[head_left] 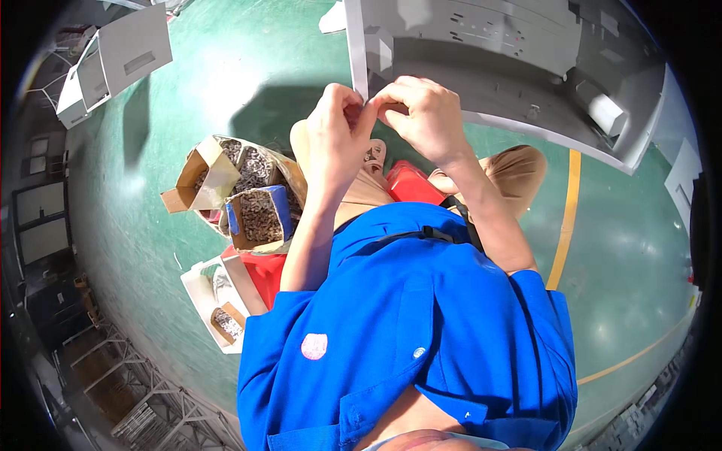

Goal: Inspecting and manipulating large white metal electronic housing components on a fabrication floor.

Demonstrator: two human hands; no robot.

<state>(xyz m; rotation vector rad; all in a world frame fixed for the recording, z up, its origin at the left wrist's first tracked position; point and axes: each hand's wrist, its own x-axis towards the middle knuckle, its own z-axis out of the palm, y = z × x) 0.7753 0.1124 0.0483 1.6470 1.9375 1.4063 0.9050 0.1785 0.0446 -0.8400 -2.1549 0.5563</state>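
My left hand (332, 140) and my right hand (426, 119) are raised in front of me with their fingertips almost together. The fingers of both are bent into a pinch. Anything between them is too small or too hidden to make out. Just beyond the fingers is the near left corner of a large grey sheet-metal cabinet body (481, 64) with pale edges, small slots and holes. To the left of my left forearm, a bag-like container (295, 171) bears open cardboard boxes, among them a blue-sided box (280, 207), filled with many small metal parts (258, 167).
A white tray (197, 289) with a small carton of parts sits at lower left, beside something red (265, 272). Another red object (412, 183) lies between my legs. Grey metal casings (135, 45) stand at upper left. A yellow line (565, 225) marks the green floor at right.
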